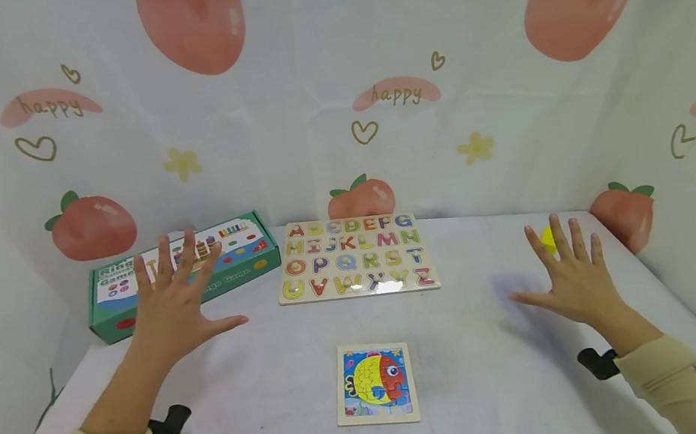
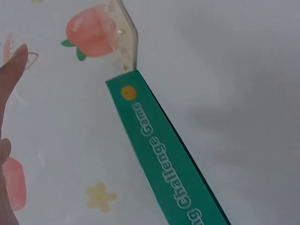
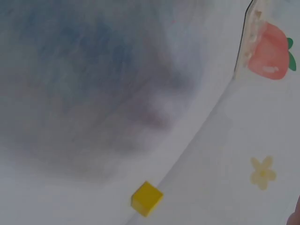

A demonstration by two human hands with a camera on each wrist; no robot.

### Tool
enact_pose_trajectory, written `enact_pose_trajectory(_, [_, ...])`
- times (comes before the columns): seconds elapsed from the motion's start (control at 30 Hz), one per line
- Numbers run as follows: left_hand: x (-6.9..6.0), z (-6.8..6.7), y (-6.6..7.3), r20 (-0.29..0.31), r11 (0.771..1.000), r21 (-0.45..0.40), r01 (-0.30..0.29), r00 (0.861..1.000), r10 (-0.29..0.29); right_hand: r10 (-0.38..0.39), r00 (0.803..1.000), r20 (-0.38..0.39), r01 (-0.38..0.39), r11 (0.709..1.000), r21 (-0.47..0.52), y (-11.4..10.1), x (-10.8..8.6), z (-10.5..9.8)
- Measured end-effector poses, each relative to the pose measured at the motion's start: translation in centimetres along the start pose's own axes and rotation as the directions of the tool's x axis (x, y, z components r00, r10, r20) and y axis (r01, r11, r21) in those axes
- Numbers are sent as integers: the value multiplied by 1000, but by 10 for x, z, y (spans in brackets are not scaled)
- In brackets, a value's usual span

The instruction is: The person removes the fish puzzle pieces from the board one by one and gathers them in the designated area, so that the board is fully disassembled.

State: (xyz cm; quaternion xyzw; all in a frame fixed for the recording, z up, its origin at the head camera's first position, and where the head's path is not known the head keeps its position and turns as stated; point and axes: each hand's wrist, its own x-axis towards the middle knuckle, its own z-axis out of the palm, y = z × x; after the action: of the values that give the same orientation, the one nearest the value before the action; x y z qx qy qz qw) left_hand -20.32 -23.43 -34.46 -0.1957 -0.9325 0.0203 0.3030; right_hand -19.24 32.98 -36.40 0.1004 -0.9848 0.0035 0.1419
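Both hands are raised with fingers spread and hold nothing. In the head view the left hand (image 1: 175, 313) is in front of a green game box (image 1: 241, 274), covering part of it; its fingers (image 2: 10, 70) show at the left edge of the left wrist view, beside the box (image 2: 164, 154). The right hand (image 1: 575, 281) is at the right, partly covering a yellow block (image 1: 548, 240), which the right wrist view shows whole as a yellow cube (image 3: 146, 198). Between the hands, nearer the front, lies a fish puzzle (image 1: 374, 384) in a pale frame.
An alphabet board (image 1: 354, 257) with colourful letters lies at the back of the white table (image 1: 476, 379), right of the green box. A white cloth (image 1: 294, 51) printed with peaches hangs behind the table and at its sides.
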Motion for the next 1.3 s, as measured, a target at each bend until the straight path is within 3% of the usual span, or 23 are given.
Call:
enact_pose_trajectory(0.47, [10, 0, 26, 46, 998, -60, 8, 999, -5, 13, 1000, -16, -11, 994, 107, -30, 12, 5])
enact_pose_trajectory(0.6, [17, 0, 38, 126, 990, -130, 60, 991, -43, 2, 1000, -25, 2, 988, 154, -47, 18, 5])
enact_pose_trajectory(0.7, [23, 0, 50, 184, 974, -202, 103, 981, -66, 0, 1000, -27, 5, 983, 186, -58, 23, 8])
enact_pose_trajectory(0.8, [28, 0, 61, 202, 955, -266, 130, 976, -77, 16, 1000, -16, -12, 975, 222, -70, 30, 9])
enact_pose_trajectory(0.93, [31, -1, 77, 251, 915, -357, 188, 963, -100, 49, 999, 20, -52, 952, 302, -86, 37, 8])
enact_pose_trajectory(1.03, [32, -2, 92, 321, 865, -433, 253, 940, -114, 63, 996, 69, -84, 928, 363, -100, 41, 8])
enact_pose_trajectory(1.1, [30, -3, 102, 389, 815, -487, 314, 913, -119, 63, 992, 106, -100, 910, 401, -110, 43, 9])
enact_pose_trajectory(1.17, [28, -3, 111, 474, 753, -529, 391, 872, -121, 49, 987, 151, -111, 891, 440, -120, 44, 11])
enact_pose_trajectory(1.3, [22, 0, 126, 624, 645, -548, 533, 774, -110, -2, 962, 273, -145, 844, 516, -140, 45, 16])
